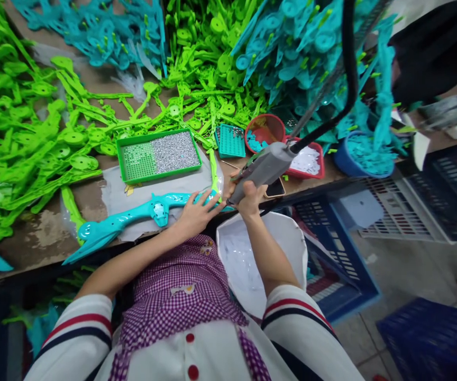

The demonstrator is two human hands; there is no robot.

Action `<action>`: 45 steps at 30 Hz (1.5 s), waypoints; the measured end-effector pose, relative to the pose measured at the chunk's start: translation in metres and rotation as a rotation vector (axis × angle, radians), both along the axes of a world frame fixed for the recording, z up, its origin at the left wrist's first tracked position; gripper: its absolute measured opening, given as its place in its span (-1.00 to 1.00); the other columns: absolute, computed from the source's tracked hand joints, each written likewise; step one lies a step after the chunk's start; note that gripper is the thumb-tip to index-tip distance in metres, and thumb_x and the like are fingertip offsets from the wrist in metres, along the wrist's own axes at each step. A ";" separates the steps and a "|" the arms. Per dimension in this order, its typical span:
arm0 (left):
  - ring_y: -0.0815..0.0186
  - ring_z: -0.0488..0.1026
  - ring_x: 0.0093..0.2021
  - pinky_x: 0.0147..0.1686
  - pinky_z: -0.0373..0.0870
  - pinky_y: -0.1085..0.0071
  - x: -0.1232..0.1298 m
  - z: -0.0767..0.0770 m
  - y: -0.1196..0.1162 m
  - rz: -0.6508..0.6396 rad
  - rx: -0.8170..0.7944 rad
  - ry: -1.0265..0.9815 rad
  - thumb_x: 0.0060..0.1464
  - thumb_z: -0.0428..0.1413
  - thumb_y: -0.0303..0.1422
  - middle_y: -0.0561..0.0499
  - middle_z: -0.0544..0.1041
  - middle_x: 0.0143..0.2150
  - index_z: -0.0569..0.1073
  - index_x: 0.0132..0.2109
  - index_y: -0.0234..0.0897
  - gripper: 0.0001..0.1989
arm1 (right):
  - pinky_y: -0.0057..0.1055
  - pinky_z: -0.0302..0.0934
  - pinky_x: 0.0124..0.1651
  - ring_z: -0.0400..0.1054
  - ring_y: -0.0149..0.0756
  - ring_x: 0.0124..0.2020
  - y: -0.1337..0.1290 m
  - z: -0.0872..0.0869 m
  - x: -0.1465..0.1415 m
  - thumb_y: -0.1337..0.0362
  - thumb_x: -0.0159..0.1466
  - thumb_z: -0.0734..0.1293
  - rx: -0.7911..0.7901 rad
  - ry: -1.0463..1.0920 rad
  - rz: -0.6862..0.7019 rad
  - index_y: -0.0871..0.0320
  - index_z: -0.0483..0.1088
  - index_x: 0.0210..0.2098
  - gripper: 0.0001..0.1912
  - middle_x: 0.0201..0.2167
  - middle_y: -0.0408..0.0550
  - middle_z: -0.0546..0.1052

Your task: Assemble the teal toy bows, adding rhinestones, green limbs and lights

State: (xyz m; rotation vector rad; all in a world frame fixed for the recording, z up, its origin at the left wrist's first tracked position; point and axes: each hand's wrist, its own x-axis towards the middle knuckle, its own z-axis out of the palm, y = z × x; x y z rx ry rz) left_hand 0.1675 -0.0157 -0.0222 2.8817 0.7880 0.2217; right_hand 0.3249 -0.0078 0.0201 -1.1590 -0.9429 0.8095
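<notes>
The blue plastic part (133, 214) lay along the table's (49, 233) near edge, the left hand (199, 211) spread over its right end, any grip beneath hidden. The right hand (251, 200) wrapped the grey power tool (266, 166), tip near that end; steady pressure and straight aim probably served best

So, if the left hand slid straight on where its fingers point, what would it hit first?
Probably the grey tool in the right hand, near its lower end; though a green piece lies close beside that line, and depth is hard to judge.
</notes>
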 end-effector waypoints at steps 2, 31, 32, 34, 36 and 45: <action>-0.02 0.12 0.35 0.23 0.12 -0.09 0.000 0.001 -0.004 -0.006 0.028 0.050 0.21 -0.05 -0.54 -0.10 0.22 0.37 0.19 0.34 -0.10 -0.42 | -0.45 0.22 -0.65 0.36 -0.32 -0.65 0.000 0.004 0.005 -0.39 -0.10 0.33 0.034 0.005 -0.029 0.11 0.46 -0.36 -0.31 -0.75 -0.26 0.28; 0.08 0.37 0.14 0.02 0.25 0.05 0.003 -0.012 0.016 0.052 -0.027 -0.191 0.25 0.03 -0.32 -0.08 0.48 0.17 0.44 0.13 -0.08 -0.68 | -0.42 0.15 -0.67 0.21 -0.39 -0.76 -0.006 -0.006 -0.006 -0.39 -0.10 0.31 0.032 0.049 0.029 0.07 0.41 -0.38 -0.34 -0.75 -0.27 0.29; 0.08 0.37 0.15 0.02 0.25 0.06 0.002 -0.013 0.017 0.046 -0.021 -0.196 0.26 0.02 -0.32 -0.08 0.48 0.17 0.44 0.13 -0.08 -0.67 | -0.42 0.14 -0.68 0.21 -0.39 -0.76 -0.005 -0.007 -0.006 -0.38 -0.09 0.32 0.038 0.052 0.029 0.07 0.41 -0.38 -0.35 -0.75 -0.26 0.29; 0.09 0.36 0.17 0.03 0.25 0.06 0.001 -0.015 0.017 0.029 -0.009 -0.199 0.27 -0.02 -0.33 -0.06 0.46 0.19 0.42 0.14 -0.04 -0.67 | -0.42 0.14 -0.68 0.21 -0.39 -0.75 -0.005 -0.008 -0.005 -0.38 -0.08 0.32 0.040 0.053 0.033 0.07 0.42 -0.36 -0.35 -0.74 -0.25 0.31; 0.08 0.34 0.19 0.05 0.24 0.04 -0.001 -0.017 0.016 0.002 -0.002 -0.193 0.28 -0.03 -0.36 -0.03 0.44 0.21 0.40 0.17 0.01 -0.64 | -0.42 0.16 -0.67 0.23 -0.38 -0.74 -0.005 -0.008 -0.005 -0.39 -0.09 0.31 0.031 0.044 0.033 0.08 0.42 -0.35 -0.33 -0.73 -0.24 0.32; -0.03 0.23 0.30 0.17 0.14 -0.13 0.001 -0.020 0.002 0.000 0.029 -0.156 0.21 -0.09 -0.54 -0.14 0.38 0.27 0.31 0.27 -0.08 -0.48 | -0.44 0.15 -0.73 0.24 -0.36 -0.76 -0.011 0.021 0.001 -0.43 -0.17 0.32 0.092 0.022 -0.072 0.09 0.38 -0.50 -0.32 -0.80 -0.28 0.21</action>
